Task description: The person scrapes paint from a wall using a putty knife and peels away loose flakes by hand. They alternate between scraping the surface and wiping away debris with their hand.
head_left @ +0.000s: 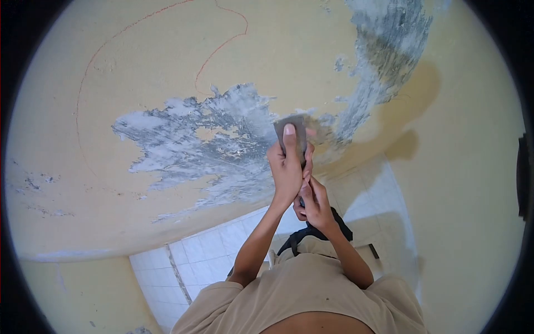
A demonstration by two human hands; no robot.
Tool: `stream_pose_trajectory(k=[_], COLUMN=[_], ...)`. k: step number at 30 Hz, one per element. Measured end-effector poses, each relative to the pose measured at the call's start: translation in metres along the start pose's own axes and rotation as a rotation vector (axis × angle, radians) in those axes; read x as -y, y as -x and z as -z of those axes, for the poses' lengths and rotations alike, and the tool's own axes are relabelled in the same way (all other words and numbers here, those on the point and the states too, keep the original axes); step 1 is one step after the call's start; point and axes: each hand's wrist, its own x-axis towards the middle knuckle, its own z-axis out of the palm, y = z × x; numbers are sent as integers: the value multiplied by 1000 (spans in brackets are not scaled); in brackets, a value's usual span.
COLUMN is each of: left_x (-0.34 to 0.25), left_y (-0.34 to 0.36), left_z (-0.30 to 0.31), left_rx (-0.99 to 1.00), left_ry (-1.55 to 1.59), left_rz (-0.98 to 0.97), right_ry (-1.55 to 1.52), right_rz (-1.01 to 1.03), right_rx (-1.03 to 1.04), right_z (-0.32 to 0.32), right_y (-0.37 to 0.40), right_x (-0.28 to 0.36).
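Note:
My left hand point(286, 175) is closed around a scraper point(300, 124), its thumb pressed flat along the grey blade. The blade's wide end is against the wall, at the right edge of a patch of peeled paint point(206, 142). Lower down, my right hand point(315, 209) is wrapped around the tool's handle end, close under the left wrist. Most of the handle is hidden by my fingers.
The yellow wall point(156, 61) carries a red drawn line and a second bare grey patch point(384, 55) at upper right. White floor tiles point(222, 245) lie below. A small dark strip point(374, 251) is near my right forearm.

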Motion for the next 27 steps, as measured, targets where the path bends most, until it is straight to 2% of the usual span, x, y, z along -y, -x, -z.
stream_pose_trajectory(k=[4, 6, 8, 10, 12, 15, 19, 27], left_x=[-32, -16, -7, -8, -11, -14, -22, -20], left_y=[-3, -1, 2, 6, 8, 7, 4, 8], left_z=[-11, -5, -1, -5, -8, 1, 3, 3], left_rx=[-54, -45, -1, -46, -55, -40, -39, -27], left_ry=[30, -2, 46, 43, 101, 99, 67, 47], left_rz=[-13, -15, 92, 126, 123, 89, 63, 122], right_ry=[0, 0, 21, -45, -71, -13, -87, -142], right_rz=[53, 7, 11, -138, -159, -21, -102, -117], right_rx=[72, 24, -6, 42, 11, 56, 63, 56], right_z=[-4, -1, 0, 3, -1, -4, -13, -13], right_y=[0, 4, 3, 11, 17, 12, 5, 19], right_x=[25, 7, 0, 15, 17, 7, 24, 9])
